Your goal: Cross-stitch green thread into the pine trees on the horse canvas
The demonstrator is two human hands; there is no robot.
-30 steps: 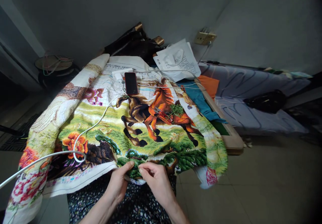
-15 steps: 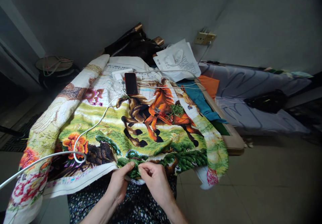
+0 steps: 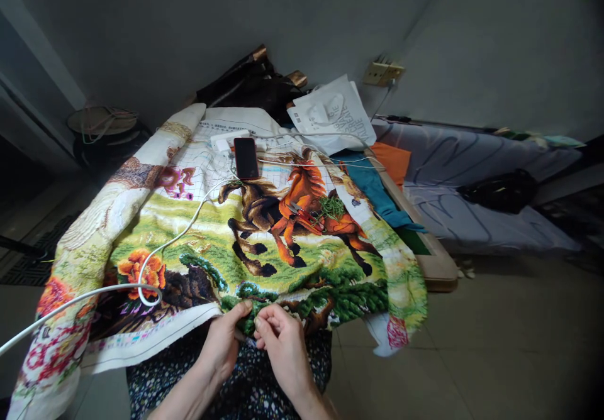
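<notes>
A large cross-stitch cloth [image 3: 198,219] with horses, grass and flowers spreads over the table and down onto my lap. My left hand [image 3: 224,335] grips its near edge, thumb on top of the dark green stitching and fingers underneath. Just right of it, my right hand [image 3: 282,339] is pinched, thumb against forefinger, close above the cloth's edge. Whatever lies in that pinch is too small to make out. Farther up, small scissors [image 3: 306,214] and a tangle of green thread [image 3: 332,207] rest on the orange horse.
A phone [image 3: 246,158] lies on the cloth near a white power strip [image 3: 229,139]. A white cable [image 3: 191,222] loops across the left side. Behind are a white paper bag [image 3: 333,113] and a wall socket [image 3: 383,73]. The wooden table edge [image 3: 438,269] shows at right.
My right hand has shifted slightly left and down, its fingers still pinched. My left hand keeps its hold on the cloth almost unmoved.
</notes>
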